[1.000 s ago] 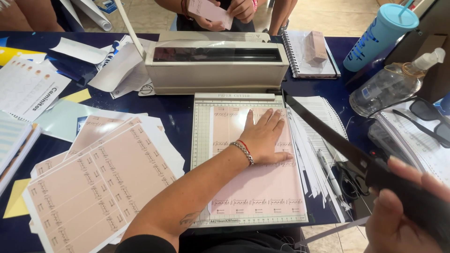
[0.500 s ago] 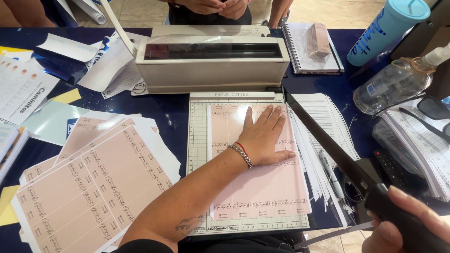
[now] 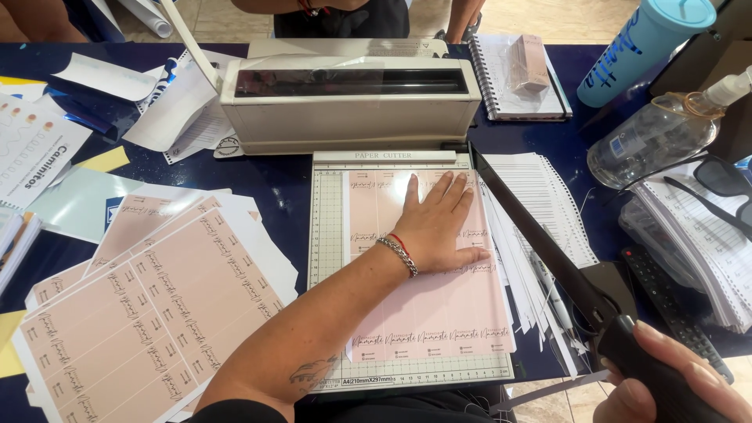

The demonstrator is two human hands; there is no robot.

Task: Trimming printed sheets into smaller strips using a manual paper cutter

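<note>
A pink printed sheet (image 3: 439,313) lies on the gridded paper cutter board (image 3: 327,235) in front of me. My left hand (image 3: 435,227) presses flat on the sheet, fingers spread, with a chain bracelet at the wrist. At the bottom right, my right hand (image 3: 666,384) grips the black handle of the cutter's blade arm (image 3: 540,243). The arm is raised at a slant along the board's right edge.
A stack of pink printed sheets (image 3: 133,313) lies at left. A beige binding machine (image 3: 352,98) stands behind the board. White punched sheets (image 3: 540,204), a spiral notebook (image 3: 517,78), a teal tumbler (image 3: 638,47), a spray bottle (image 3: 658,137), glasses (image 3: 724,184) and a remote (image 3: 674,298) crowd the right. Another person stands across the table.
The blade arm and my right hand have come lower toward the board's right edge. My left hand stays flat on the pink sheet.
</note>
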